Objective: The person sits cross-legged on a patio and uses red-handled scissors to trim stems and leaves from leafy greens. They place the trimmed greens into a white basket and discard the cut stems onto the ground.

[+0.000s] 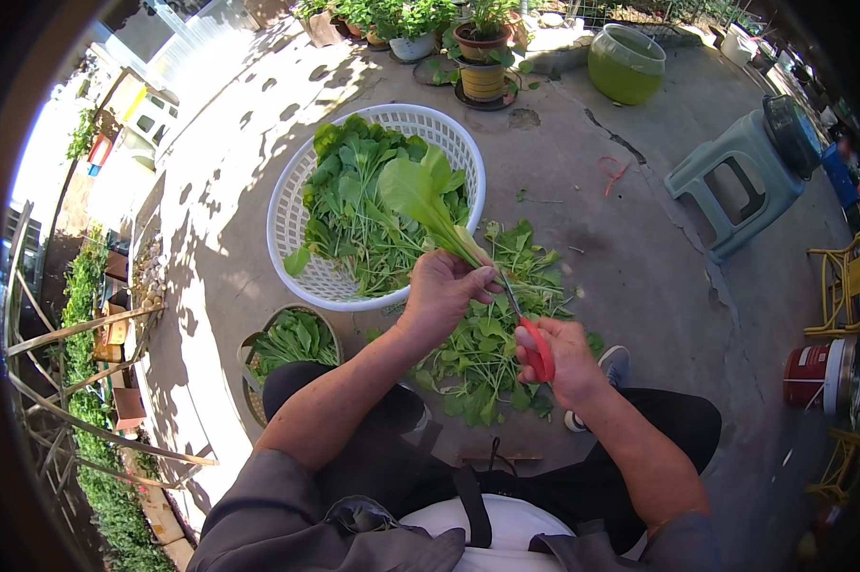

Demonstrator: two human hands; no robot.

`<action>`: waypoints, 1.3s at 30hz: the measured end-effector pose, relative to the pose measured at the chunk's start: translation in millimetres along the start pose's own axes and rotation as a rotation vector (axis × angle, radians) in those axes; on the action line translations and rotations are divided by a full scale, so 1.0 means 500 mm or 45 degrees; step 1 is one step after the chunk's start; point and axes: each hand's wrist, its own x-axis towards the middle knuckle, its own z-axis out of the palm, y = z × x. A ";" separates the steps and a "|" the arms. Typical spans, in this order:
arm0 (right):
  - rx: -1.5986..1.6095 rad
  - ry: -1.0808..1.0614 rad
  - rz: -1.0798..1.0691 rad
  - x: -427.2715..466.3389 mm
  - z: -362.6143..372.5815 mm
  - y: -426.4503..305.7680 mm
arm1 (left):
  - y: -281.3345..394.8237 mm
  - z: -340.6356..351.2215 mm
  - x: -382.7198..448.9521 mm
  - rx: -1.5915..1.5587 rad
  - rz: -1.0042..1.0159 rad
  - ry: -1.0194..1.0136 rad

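Observation:
My left hand (448,289) grips a leafy green vegetable (419,196) near its base, its pale leaves pointing away from me over the basket. In my right hand (562,361) are red-handled scissors (541,350), their blades reaching up to the stem end beside my left fingers. Whether the blades touch the stem is hard to tell. A white plastic basket (476,161) holds a heap of picked greens (362,193). On the ground below my hands lies a loose pile of leaves and stems (483,372), partly covered by my arms and the scissors.
A woven basket (335,322) with more greens stands by my left knee. To the right are a grey-green plastic stool (730,186) with a dark bowl (791,136) on it, and a red-and-white bucket (820,375). Potted plants (482,75) and a round jar (625,68) stand farther off.

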 end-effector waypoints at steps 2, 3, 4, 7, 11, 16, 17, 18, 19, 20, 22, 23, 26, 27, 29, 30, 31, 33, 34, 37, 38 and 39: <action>-0.042 0.048 0.012 0.000 0.002 0.004 | 0.004 0.001 -0.002 0.012 0.005 0.015; -0.050 0.068 0.014 0.000 0.002 0.006 | 0.008 0.000 -0.002 0.060 0.002 0.013; -0.058 0.087 0.017 -0.001 0.002 0.008 | 0.014 -0.002 0.000 0.107 0.000 0.012; -0.042 0.148 0.054 0.007 -0.007 0.014 | 0.037 -0.011 0.004 0.072 -0.060 -0.009; -0.096 0.221 0.114 0.003 -0.005 0.002 | 0.066 -0.027 0.008 -0.153 -0.234 -0.080; -0.723 0.145 0.119 0.022 -0.034 0.034 | 0.102 -0.057 0.015 -0.223 -0.146 -0.119; -1.001 0.111 0.051 0.031 -0.044 0.055 | 0.110 -0.062 0.016 -0.182 -0.122 -0.107; -1.330 0.153 -0.063 0.024 -0.031 0.056 | 0.111 -0.073 0.018 -0.160 -0.100 -0.098; -1.662 0.196 -0.190 0.009 -0.015 0.048 | 0.118 -0.082 0.014 -0.146 -0.073 -0.097; -1.990 0.240 -0.330 0.001 0.000 0.045 | 0.125 -0.093 0.009 -0.133 -0.046 -0.092; -2.076 0.207 -0.249 0.002 0.007 0.046 | 0.139 -0.104 -0.002 -0.132 0.011 -0.081; -2.122 0.183 -0.208 0.005 0.007 0.047 | 0.149 -0.113 -0.004 -0.068 0.077 -0.044; -2.175 0.146 -0.256 0.012 0.012 0.051 | 0.202 -0.180 -0.030 0.094 0.275 0.166; -2.167 0.157 -0.284 0.009 0.013 0.056 | 0.215 -0.209 -0.036 0.108 0.330 0.261; -2.174 0.174 -0.304 0.008 0.018 0.061 | 0.229 -0.289 -0.063 0.089 0.415 0.478; -2.175 0.189 -0.308 0.008 0.021 0.064 | 0.223 -0.337 -0.083 0.107 0.407 0.593; -2.178 0.166 -0.342 0.008 0.024 0.067 | 0.205 -0.395 -0.106 0.124 0.397 0.698; -2.175 0.162 -0.399 0.008 0.021 0.073 | 0.143 -0.493 -0.150 0.187 0.321 0.894; -2.165 0.153 -0.461 0.010 0.016 0.078 | 0.104 -0.543 -0.172 0.236 0.252 0.998; -2.176 0.096 -0.429 0.014 0.024 0.077 | -0.038 -0.658 -0.234 0.420 -0.079 1.205; -2.173 0.094 -0.419 0.018 0.026 0.080 | -0.081 -0.678 -0.250 0.506 -0.184 1.269; -2.169 0.092 -0.408 0.022 0.028 0.082 | -0.120 -0.693 -0.263 0.588 -0.280 1.300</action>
